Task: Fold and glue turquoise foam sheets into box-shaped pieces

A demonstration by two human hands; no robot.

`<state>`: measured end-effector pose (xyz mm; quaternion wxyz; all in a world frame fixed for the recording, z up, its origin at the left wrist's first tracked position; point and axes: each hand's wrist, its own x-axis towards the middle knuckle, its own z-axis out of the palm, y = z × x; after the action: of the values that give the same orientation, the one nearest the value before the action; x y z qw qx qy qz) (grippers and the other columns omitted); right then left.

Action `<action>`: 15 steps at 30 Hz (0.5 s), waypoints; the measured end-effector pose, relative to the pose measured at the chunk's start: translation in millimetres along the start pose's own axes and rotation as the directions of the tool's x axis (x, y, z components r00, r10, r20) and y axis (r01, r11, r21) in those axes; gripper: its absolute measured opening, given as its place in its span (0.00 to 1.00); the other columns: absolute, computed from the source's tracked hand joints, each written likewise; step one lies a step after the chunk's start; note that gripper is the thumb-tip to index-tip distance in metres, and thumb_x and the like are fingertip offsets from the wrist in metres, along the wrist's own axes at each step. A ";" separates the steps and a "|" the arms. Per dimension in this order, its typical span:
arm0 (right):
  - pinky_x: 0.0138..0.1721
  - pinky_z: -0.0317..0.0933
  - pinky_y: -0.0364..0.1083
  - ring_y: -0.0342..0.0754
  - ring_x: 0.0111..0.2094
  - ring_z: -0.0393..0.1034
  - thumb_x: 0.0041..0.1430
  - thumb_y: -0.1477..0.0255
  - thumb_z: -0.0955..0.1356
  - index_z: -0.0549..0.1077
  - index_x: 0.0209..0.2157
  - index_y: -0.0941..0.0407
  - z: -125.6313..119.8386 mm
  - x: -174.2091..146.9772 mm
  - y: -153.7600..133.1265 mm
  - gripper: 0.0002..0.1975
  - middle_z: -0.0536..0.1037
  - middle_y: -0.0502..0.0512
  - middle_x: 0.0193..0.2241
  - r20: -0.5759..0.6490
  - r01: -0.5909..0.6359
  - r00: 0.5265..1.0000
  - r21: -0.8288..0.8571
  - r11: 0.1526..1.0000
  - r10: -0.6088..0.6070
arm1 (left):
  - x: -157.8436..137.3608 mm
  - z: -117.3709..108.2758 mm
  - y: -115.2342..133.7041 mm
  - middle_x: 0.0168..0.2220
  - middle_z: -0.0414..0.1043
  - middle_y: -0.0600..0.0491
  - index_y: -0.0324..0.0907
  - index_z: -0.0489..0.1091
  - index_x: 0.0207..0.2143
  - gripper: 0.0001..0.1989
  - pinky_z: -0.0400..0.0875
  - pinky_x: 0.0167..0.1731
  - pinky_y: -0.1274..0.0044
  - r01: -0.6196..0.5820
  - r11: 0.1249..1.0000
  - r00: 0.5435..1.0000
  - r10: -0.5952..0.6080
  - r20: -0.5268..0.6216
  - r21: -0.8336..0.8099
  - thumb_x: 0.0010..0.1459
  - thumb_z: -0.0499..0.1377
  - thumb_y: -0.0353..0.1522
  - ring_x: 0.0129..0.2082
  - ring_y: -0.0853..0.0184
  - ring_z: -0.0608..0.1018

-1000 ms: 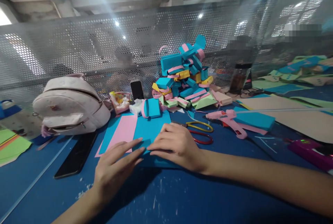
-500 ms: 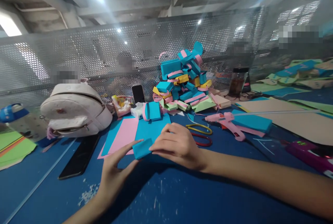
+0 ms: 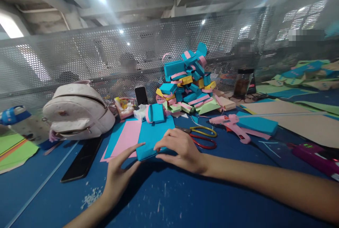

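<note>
**Blue paper piece [image 3: 144, 152] held between your two hands**

Your left hand [image 3: 118, 172] spans its left end, thumb at the near edge, fingertip at the far one, clamped on it. Your right hand [image 3: 182, 150] pinches its right end. It is just near of the pink sheet [image 3: 129, 133] and blue sheet [image 3: 150, 131]. Scissors [image 3: 203, 136] lie beside your right hand, the pink glue gun [image 3: 238, 127] farther right.

We are holding folded blue paper [image 3: 145, 152] with our left hand [image 3: 119, 173] and right hand [image 3: 182, 150]; scissors [image 3: 189, 130] are lying nearby; a backpack [image 3: 76, 111] is sitting beside a flat phone [image 3: 82, 161].
</note>
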<state>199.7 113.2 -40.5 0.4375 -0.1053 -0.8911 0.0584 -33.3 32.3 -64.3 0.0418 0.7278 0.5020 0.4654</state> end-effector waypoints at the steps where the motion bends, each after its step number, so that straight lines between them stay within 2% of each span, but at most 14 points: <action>1: 0.36 0.55 0.45 0.46 0.35 0.67 0.60 0.68 0.70 0.72 0.38 0.55 0.2 0.3 -0.3 0.07 0.78 0.50 0.33 0.006 -0.013 1.000 0.005 1.000 0.013 | 0.1 0.6 -0.4 0.47 0.78 0.52 0.47 0.74 0.48 0.17 0.74 0.48 0.71 0.022 1.000 1.000 -0.022 -0.010 -0.005 0.55 0.63 0.32 0.46 0.60 0.79; 7: 0.36 0.54 0.46 0.46 0.34 0.68 0.58 0.66 0.71 0.74 0.35 0.55 1.6 -1.5 2.0 0.07 0.78 0.49 0.32 0.026 -0.087 0.996 0.006 0.996 0.087 | 0.4 0.4 3.8 0.45 0.78 0.51 0.46 0.75 0.46 0.15 0.75 0.47 0.69 0.065 0.997 0.997 -0.066 -0.030 -0.040 0.55 0.63 0.34 0.45 0.58 0.80; 10: 0.35 0.53 0.46 0.46 0.33 0.69 0.60 0.67 0.70 0.77 0.33 0.53 -0.3 -5.3 4.0 0.05 0.80 0.48 0.30 0.043 -0.074 0.996 -0.011 0.997 0.075 | -0.7 -0.4 4.9 0.45 0.78 0.51 0.45 0.75 0.46 0.16 0.75 0.47 0.68 0.080 0.995 0.996 -0.082 -0.032 -0.055 0.54 0.63 0.34 0.45 0.58 0.79; 15: 0.35 0.54 0.45 0.44 0.31 0.71 0.61 0.67 0.69 0.79 0.34 0.53 -4.0 -10.4 -0.2 0.07 0.80 0.49 0.29 0.051 -0.041 0.998 -0.044 0.998 0.043 | -3.1 -1.3 2.8 0.46 0.78 0.51 0.44 0.75 0.46 0.15 0.74 0.48 0.68 0.083 0.995 0.996 -0.084 -0.013 -0.064 0.55 0.63 0.34 0.47 0.57 0.79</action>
<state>209.0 110.6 -46.0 0.4106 -0.1318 -0.9008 0.0511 -32.5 28.0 -64.0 0.0803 0.7010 0.5171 0.4846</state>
